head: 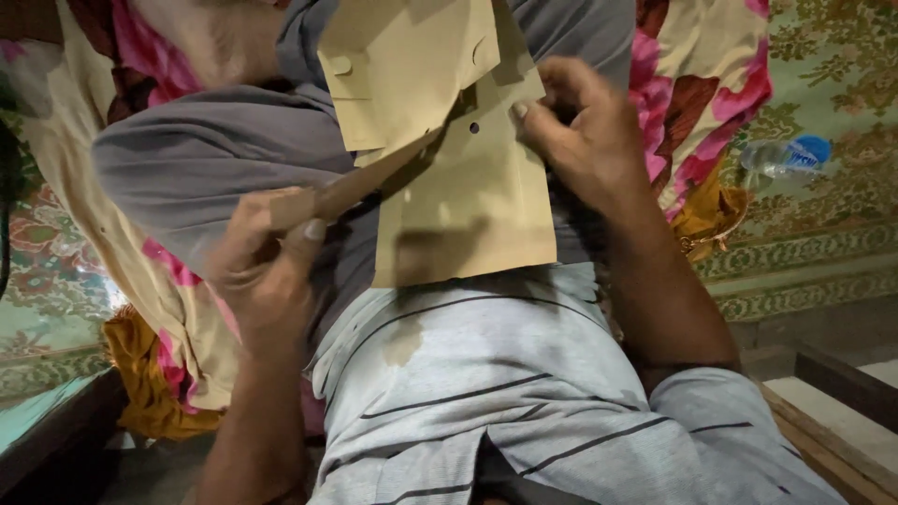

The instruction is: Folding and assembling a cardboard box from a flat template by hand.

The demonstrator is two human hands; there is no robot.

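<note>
Head view: both hands (267, 271) on tan envelopes (468, 201)

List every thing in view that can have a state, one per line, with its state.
Left hand: closed, pinching a folded paper flap.
Right hand: closed, gripping the envelope's right edge.
Brown paper envelope: unsealed, flap lifted, lying on the lap.
Second brown paper piece: overlapping the envelope's top, partly cut off by the frame.
Plastic bottle: lying on its side on the patterned mat, blue cap on.
Striped shirt: stained near the middle.
</note>
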